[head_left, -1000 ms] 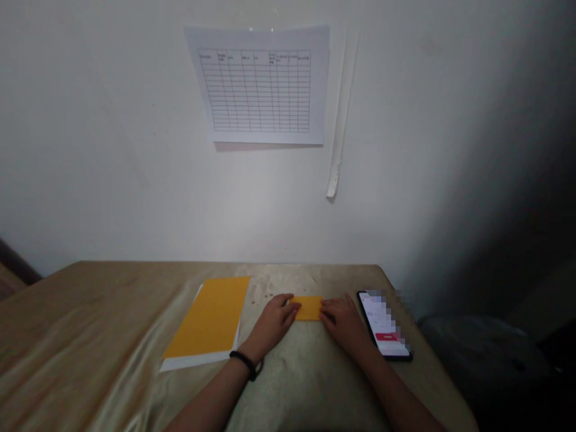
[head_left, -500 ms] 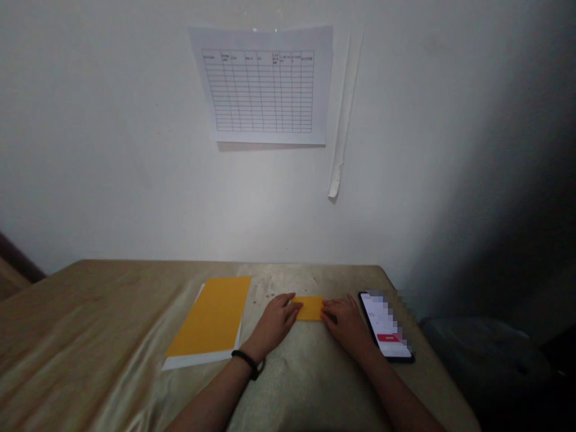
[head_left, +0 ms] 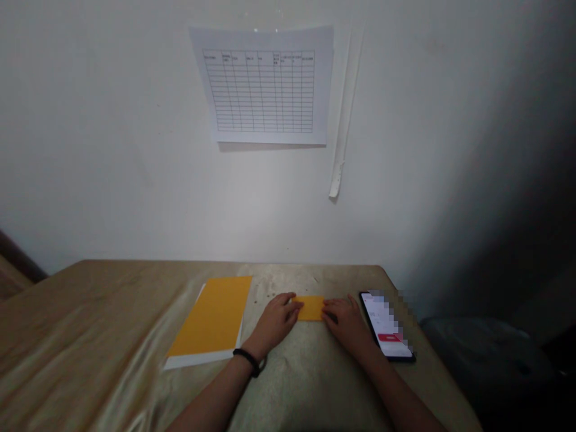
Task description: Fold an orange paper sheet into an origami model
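A small yellow-orange rectangle of folded paper (head_left: 310, 308) lies on the cloth-covered table between both hands. My left hand (head_left: 278, 315) grips its left edge, thumb and fingers closed at that end. At the right edge, my right hand (head_left: 344, 321) holds the paper with its fingertips, one finger raised. A black band (head_left: 247, 361) circles my left wrist. Left of my left hand lies a stack of yellow-orange sheets (head_left: 213, 315), with white paper showing beneath it.
A phone (head_left: 382, 330) with a lit screen lies right of my right hand, near the table's right edge. The table (head_left: 288, 384) has a beige, wrinkled cloth and meets a wall. A printed grid sheet (head_left: 265, 90) and a loose white strip (head_left: 342, 132) hang there.
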Demonstrator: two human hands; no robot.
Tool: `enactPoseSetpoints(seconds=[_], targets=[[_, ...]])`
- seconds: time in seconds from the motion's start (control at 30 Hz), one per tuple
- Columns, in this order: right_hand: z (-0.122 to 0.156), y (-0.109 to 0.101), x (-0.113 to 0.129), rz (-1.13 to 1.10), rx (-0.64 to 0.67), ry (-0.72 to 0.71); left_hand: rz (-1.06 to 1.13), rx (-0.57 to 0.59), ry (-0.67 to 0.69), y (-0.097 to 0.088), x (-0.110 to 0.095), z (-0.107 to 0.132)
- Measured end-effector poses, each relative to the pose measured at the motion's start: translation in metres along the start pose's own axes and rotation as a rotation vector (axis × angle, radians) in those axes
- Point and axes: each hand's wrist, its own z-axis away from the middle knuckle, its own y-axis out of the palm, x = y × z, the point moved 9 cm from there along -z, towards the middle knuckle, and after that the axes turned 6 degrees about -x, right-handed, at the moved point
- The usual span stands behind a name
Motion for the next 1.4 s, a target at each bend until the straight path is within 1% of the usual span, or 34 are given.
enactPoseSetpoints(seconds=[0.2,0.43,0.5,0.7,0.93,1.17,1.3,1.4], targets=[[0.000,0.004,-0.002,0.024,-0.005,-0.016,-0.013,0.001,-0.048,-0.004,-0.004,-0.003],[-0.001,0.011,0.001,-0.005,0.039,-0.050,-0.016,0.043,0.003,-0.004,-0.013,-0.005],[-0.003,0.012,0.003,-0.004,0.031,-0.040,-0.023,0.051,-0.004,-0.004,-0.014,-0.006],[-0.009,0.015,0.003,0.039,-0.021,0.017,-0.044,0.015,-0.072,-0.002,-0.008,-0.007],[-0.010,0.019,0.000,0.053,-0.042,0.066,-0.036,0.006,-0.064,-0.003,-0.008,-0.008],[-0.010,0.025,-0.002,-0.022,0.005,0.061,-0.009,0.063,-0.105,0.000,-0.002,-0.010],[-0.010,0.025,-0.007,-0.070,0.022,0.070,0.007,0.120,-0.129,0.001,0.007,-0.008],[-0.010,0.023,-0.012,-0.098,0.034,0.061,-0.006,0.164,-0.120,0.001,0.012,-0.008]])
